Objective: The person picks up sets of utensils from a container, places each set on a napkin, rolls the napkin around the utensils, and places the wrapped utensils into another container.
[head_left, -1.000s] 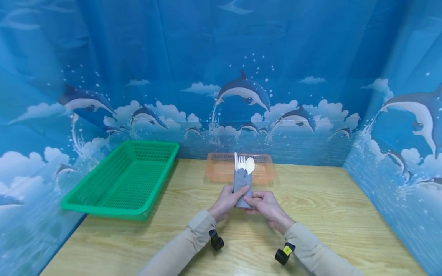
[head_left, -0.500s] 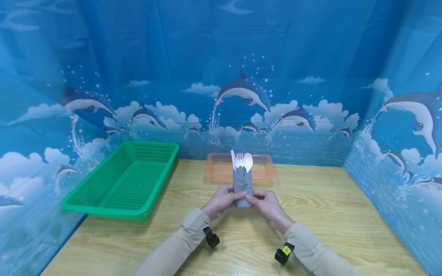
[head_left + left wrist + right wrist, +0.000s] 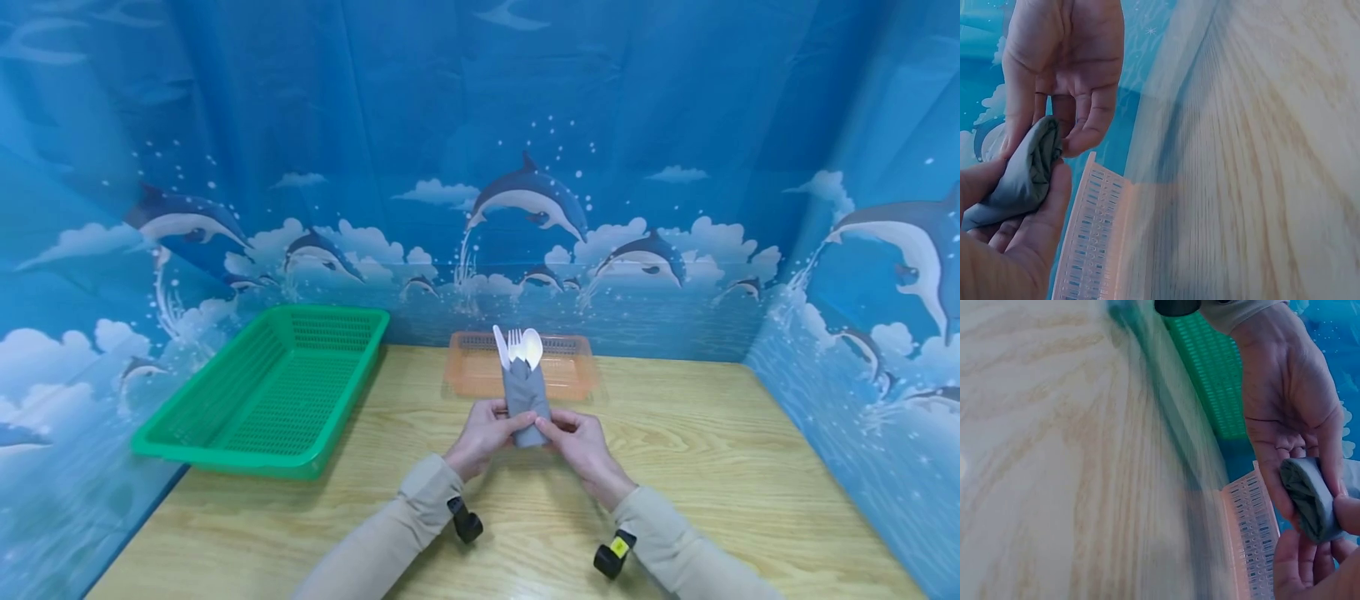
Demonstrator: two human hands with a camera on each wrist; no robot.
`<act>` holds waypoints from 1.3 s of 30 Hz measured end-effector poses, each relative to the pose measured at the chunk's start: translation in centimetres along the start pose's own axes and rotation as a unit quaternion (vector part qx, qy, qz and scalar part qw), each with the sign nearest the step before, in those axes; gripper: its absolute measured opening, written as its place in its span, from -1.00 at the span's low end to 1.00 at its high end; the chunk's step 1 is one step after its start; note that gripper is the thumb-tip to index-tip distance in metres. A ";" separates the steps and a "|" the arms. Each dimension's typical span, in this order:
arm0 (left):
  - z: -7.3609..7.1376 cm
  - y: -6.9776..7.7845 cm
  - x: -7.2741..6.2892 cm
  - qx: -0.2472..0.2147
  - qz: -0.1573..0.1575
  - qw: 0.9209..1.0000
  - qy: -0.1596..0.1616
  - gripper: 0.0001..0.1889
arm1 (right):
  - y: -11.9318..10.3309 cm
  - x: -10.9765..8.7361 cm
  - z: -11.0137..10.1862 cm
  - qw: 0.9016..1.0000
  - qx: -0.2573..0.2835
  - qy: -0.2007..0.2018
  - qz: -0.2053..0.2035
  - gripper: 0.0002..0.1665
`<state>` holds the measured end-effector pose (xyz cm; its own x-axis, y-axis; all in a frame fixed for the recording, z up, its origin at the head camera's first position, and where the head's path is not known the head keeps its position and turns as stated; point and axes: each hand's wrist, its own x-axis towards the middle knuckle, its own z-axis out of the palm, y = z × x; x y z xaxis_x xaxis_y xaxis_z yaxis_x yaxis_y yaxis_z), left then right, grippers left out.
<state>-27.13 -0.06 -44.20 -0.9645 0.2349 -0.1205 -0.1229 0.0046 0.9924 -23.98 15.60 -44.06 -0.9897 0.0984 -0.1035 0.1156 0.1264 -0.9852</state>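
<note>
A folded grey napkin (image 3: 527, 404) is held up in front of the person, leaning slightly left. From its top pocket stick a white knife (image 3: 500, 346), a white fork (image 3: 515, 344) and a white spoon (image 3: 532, 348), side by side. The left hand (image 3: 483, 437) grips the napkin's left side, thumb across the front. On the other side, the right hand (image 3: 583, 450) pinches the lower right part, its thumb tip close to the left thumb. Both wrist views show the napkin's rolled lower end (image 3: 1038, 162) between thumbs and fingers; the cutlery is hidden in the left one.
Behind the napkin, an orange plastic basket (image 3: 465, 375) stands at the back of the wooden table (image 3: 675, 433). A larger green basket (image 3: 322, 462) sits at the left. Blue dolphin-print sheets (image 3: 675, 100) wall the table at the back and sides.
The cutlery-filled napkin has gone from upright to tilting left at the top. The left thumb has slid lower on the napkin, and the knife leans farther out. The baskets have stayed put.
</note>
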 end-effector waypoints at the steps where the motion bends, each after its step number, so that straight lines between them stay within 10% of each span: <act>1: 0.0 0.0 0.0 -0.003 0.002 1.000 0.003 -0.65 | 0.0 0.0 0.0 1.000 0.005 -0.001 0.002 -0.60; 21: -0.1 0.5 -0.2 -0.032 0.013 0.999 -0.036 -0.59 | -1.4 0.9 0.7 0.995 0.078 0.051 0.037 -0.51; 32: 0.2 0.4 -0.5 -0.039 0.018 0.998 -0.046 -0.59 | -2.2 1.4 0.4 0.977 0.201 0.063 0.021 -0.95; 39: 0.1 0.1 -0.6 -0.034 0.018 0.998 -0.046 -0.62 | -2.3 1.5 0.2 0.981 0.184 0.056 0.021 -0.74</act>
<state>-26.51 -0.07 -44.00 -0.9434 0.3223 -0.0782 -0.1063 -0.0706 0.9918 -25.76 15.22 -42.00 -0.9671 0.2053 -0.1500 0.0981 -0.2430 -0.9651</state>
